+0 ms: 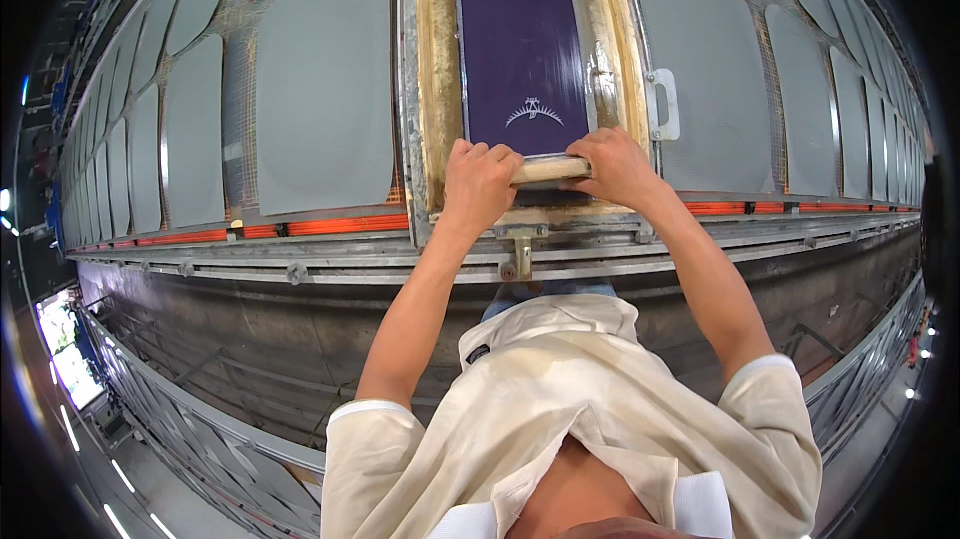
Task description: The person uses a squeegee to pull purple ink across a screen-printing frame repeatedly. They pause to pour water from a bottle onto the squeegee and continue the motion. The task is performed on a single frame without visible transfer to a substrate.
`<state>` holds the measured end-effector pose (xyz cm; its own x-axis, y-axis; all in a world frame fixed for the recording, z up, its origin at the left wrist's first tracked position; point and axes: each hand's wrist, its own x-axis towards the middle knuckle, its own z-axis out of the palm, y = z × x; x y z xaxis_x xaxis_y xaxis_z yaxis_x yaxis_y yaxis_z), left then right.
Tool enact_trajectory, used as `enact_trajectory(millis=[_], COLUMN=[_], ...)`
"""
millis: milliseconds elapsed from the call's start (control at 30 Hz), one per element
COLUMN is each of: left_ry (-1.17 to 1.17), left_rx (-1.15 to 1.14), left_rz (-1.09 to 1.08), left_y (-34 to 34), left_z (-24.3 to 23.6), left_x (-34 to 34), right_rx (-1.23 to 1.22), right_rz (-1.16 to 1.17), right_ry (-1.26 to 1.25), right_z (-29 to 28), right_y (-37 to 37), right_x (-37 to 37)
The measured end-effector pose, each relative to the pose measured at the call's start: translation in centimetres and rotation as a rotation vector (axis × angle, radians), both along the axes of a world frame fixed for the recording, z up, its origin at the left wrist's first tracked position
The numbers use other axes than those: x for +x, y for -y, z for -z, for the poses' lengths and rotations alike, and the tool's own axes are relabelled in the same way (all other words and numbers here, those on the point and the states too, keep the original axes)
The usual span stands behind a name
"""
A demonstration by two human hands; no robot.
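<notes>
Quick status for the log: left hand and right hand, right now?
Left hand: closed, holding the left end of the pale bar.
Right hand: closed, holding the right end of the pale bar.

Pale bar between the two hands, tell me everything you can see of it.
The bar is tan, rounded and looks wooden. It lies nearly crosswise over the near end of the frame, just on the wearer's side of the purple panel. The left hand grips its left part, the right hand its right; its ends and underside are hidden.
</notes>
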<state>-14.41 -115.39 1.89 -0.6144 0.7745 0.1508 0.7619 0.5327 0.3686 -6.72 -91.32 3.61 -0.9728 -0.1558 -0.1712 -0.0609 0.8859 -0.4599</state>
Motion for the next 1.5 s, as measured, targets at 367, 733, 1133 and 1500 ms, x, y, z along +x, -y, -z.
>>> enact_trajectory(millis=[367, 733, 1133, 1500], left_ry=[-0.067, -0.120, -0.210, -0.284], left_rx=[-0.144, 0.055, 0.003, 0.064], left_rz=[0.034, -0.106, -0.039, 0.093], left_y=[0.8, 7.9, 36.0, 34.4], left_z=[-1.3, -4.4, -2.8, -1.0], left_x=[0.8, 2.5, -5.9, -11.7], right_rx=[-0.072, -0.480, -0.565, -0.320], right_rz=[0.988, 0.959, 0.975, 1.022], right_ry=[-0.222, -0.328, -0.408, -0.290], right_z=[10.5, -0.4, 7.5, 7.5], right_y=[-14.8, -5.9, 19.4, 19.8], right_x=[-3.6, -5.9, -18.2, -19.0])
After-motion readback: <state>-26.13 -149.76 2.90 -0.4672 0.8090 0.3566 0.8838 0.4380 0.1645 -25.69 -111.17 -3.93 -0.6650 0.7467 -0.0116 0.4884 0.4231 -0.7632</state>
